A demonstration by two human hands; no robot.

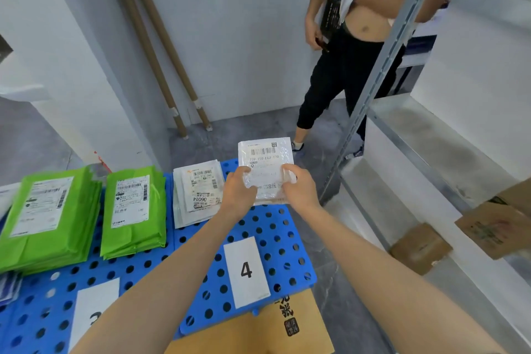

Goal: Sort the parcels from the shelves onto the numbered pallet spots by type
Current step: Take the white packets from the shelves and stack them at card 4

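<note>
a grey floor [339,282] and white walls frame the spot, with a metal shelf rack [382,72] rising along the right side. two cardboard boxes [421,247] sit on its lower boards. another person [344,66] stands near the far wall, beside long cardboard tubes [149,37] that lean against it.

a blue perforated pallet [287,250] lies on the floor. along its far edge sit two stacks of green parcels [48,218], then a stack of white parcels [198,192] closer to the far right corner. a white card marked 4 [246,270] lies near the right edge, and a second card [94,310], partly hidden by the forearm, lies near the near edge. a brown cardboard sheet [258,333] shows at the near right corner.

the clear-wrapped parcel [265,161], label up, is held in the air over the far right corner, just right of the white stack. the left hand [240,190] grips its left side, fingers [244,174] curled onto the wrap. the right hand [298,187] grips the right side, its fingers [287,171] curled over the edge.
</note>
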